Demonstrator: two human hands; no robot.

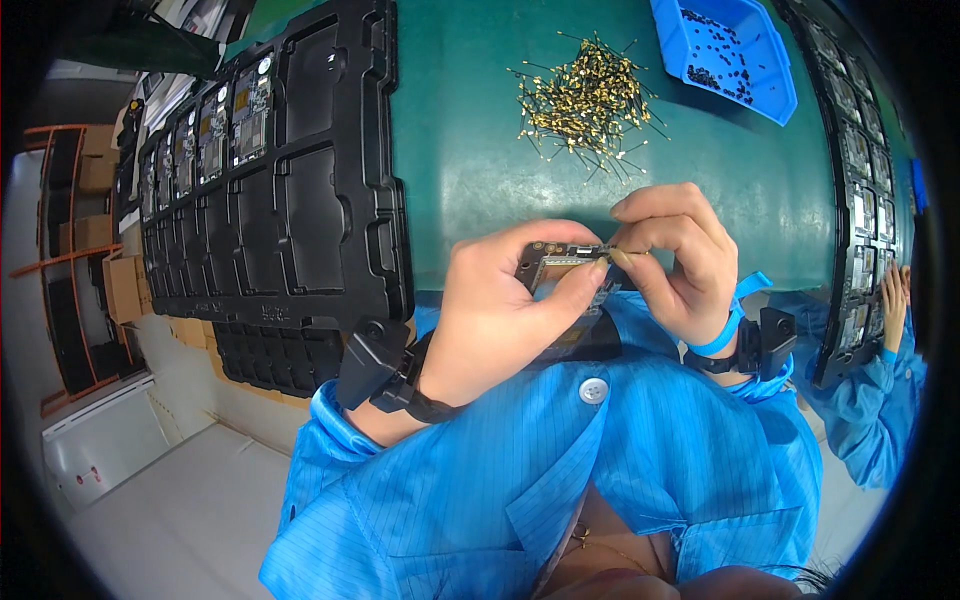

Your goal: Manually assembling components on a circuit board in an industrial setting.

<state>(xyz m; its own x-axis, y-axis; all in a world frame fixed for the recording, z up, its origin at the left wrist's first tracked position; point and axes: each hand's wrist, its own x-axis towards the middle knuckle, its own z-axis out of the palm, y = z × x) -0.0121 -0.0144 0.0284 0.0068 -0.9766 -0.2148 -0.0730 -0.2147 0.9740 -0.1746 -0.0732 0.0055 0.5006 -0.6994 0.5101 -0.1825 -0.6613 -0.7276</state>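
Observation:
My left hand (505, 315) grips a small dark circuit board (545, 265) between thumb and fingers, in front of my chest. The board has gold-ringed holes along its upper edge and is partly covered by the thumb. At its right end, my right hand (685, 265) pinches with thumb and forefinger. Whatever sits between those fingertips is too small and covered to make out. Beyond the hands, a loose pile of short black cables with gold-coloured ends (588, 100) lies on the green mat (455, 150).
A black compartment tray (365, 190) at left holds several circuit boards (250, 112) in its far row. A blue bin (775, 95) with small black parts stands far right. Another board-filled tray (835, 290) runs along the right edge, with another person's hand (893, 308) beside it.

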